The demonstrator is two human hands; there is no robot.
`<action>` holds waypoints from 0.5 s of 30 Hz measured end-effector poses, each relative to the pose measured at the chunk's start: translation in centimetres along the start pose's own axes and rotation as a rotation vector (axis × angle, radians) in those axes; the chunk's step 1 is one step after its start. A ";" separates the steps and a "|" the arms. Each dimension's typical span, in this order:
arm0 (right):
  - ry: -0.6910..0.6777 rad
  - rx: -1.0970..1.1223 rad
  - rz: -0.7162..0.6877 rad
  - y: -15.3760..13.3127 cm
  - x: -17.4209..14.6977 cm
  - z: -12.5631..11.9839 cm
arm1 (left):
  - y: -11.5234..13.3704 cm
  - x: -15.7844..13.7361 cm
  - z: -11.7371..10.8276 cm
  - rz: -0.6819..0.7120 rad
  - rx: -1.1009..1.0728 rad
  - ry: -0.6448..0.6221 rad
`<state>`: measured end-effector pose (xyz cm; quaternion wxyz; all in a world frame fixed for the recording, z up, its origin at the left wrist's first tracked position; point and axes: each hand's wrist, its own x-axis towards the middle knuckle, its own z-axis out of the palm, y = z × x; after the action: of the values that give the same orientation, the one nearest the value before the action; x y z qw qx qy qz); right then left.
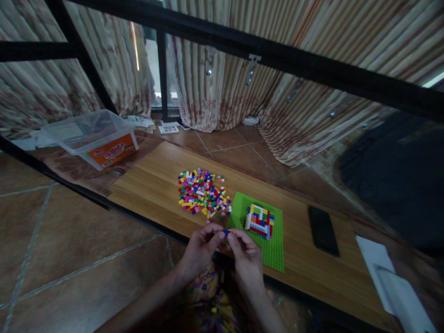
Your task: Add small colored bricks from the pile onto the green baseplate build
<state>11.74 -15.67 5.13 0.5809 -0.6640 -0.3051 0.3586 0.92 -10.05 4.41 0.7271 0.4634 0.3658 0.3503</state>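
Observation:
Between the fingertips of both hands is a small blue toy brick [226, 232], held over the table's near edge. My left hand [204, 245] pinches it from the left, and my right hand [245, 252] pinches it from the right. The fingers cover most of the brick. Just beyond my right hand lies a green baseplate [275, 253]. On it stands a low block built of multicoloured bricks [259, 221], with white, red, yellow and blue on top. A spread pile of small loose bricks [203, 192] lies on the table past my left hand.
The wooden table [152, 171] runs slantwise across the view. A black phone [323, 230] lies towards its right end, near white papers [376, 259]. Beyond the left end stands a clear plastic box [93, 134] with an orange label. A dark metal bar [222, 25] crosses above.

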 end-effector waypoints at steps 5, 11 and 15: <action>-0.026 0.050 0.037 0.1 -0.6 -1.5 | -0.8 -0.1 1.0 -0.074 -0.078 -0.059; 0.046 -0.070 0.043 1.2 -0.3 -4.2 | -3.0 -0.8 2.0 -0.178 -0.166 -0.099; 0.220 -0.285 -0.118 1.4 1.8 -6.9 | -4.4 -1.8 2.1 -0.242 -0.106 -0.141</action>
<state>18.43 -18.23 4.02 0.5307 -0.7558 -0.3258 0.2025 2.63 -13.88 1.38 0.8113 0.4003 0.3481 0.2456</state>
